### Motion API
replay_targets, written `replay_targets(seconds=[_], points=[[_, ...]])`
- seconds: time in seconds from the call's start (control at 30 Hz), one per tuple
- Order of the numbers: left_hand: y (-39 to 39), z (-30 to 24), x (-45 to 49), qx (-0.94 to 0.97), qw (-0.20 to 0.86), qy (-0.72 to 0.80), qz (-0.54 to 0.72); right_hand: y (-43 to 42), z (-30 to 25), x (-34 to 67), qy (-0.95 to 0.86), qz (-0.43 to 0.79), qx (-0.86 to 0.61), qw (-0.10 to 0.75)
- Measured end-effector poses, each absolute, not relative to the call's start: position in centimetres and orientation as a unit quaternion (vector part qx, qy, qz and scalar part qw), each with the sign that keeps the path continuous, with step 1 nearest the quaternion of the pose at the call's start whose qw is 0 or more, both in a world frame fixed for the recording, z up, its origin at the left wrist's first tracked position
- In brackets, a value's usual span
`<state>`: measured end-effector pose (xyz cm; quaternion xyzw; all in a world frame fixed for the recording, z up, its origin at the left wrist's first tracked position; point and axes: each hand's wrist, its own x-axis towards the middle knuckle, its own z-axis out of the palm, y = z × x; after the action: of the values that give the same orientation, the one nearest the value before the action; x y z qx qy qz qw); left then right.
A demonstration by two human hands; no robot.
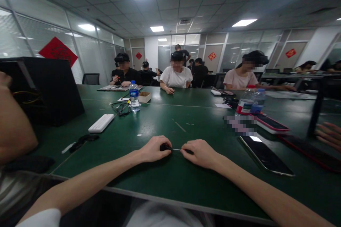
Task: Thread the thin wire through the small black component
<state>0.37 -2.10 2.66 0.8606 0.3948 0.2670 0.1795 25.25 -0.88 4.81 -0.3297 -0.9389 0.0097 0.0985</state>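
Just above the green table near its front edge, my left hand is closed round the black handle of what looks like a screwdriver. Its thin pale shaft points right, towards my right hand. The fingertips of that hand are pinched together on the far end of the shaft, so the tip is hidden. A short stretch of shaft shows between the two hands, which lie low over the tabletop.
A phone lies to the right, with bottles behind it. To the left are a white power-bank-like block, a black strap and a computer case. Cables and a bottle stand further back. People sit around the table.
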Motion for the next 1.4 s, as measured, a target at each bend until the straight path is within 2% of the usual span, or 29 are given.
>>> replay_targets(seconds=[0.43, 0.9, 1.4], points=[[-1.5, 2.1, 0.1, 0.847, 0.185, 0.4, 0.297, -0.6, 4.6, 25.6, -0.937, 0.011, -0.329, 0.117], [-1.6, 2.1, 0.3, 0.833, 0.215, 0.418, 0.291, -0.3, 4.3, 25.8, -0.934, 0.065, -0.32, 0.145], [-1.5, 3.1, -0.1, 0.862, 0.158, 0.414, 0.246, -0.2, 4.1, 25.5, -0.944, 0.053, -0.298, 0.127]])
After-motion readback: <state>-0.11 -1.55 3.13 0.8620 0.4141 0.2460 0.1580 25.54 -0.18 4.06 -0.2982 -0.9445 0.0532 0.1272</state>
